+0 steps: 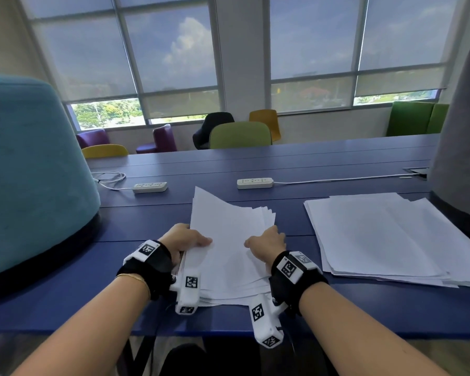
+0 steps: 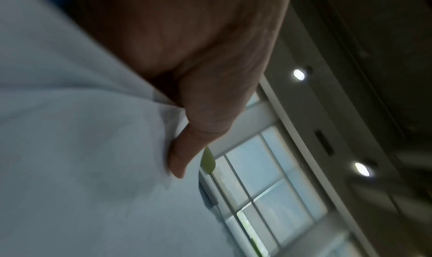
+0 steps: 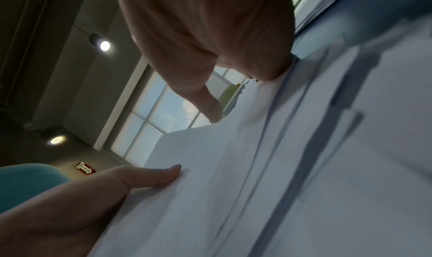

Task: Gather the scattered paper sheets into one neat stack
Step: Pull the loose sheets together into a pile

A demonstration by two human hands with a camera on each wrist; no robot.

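A bundle of white paper sheets (image 1: 229, 240) is held over the blue table (image 1: 65, 302), its far edges fanned out and uneven. My left hand (image 1: 183, 238) grips the bundle's left edge, thumb on top of the paper (image 2: 81, 150), the other fingers hidden under it. My right hand (image 1: 266, 241) grips the right edge, thumb lying on the top sheet (image 3: 210, 168). A second, loosely squared pile of white sheets (image 1: 385, 237) lies flat on the table to the right, touched by neither hand.
Two white power strips (image 1: 149, 187) (image 1: 254, 183) with cables lie behind the papers. A teal padded seat back (image 1: 30, 172) rises at the left and a grey one (image 1: 459, 145) at the right. Coloured chairs (image 1: 240, 134) stand beyond the table's far edge.
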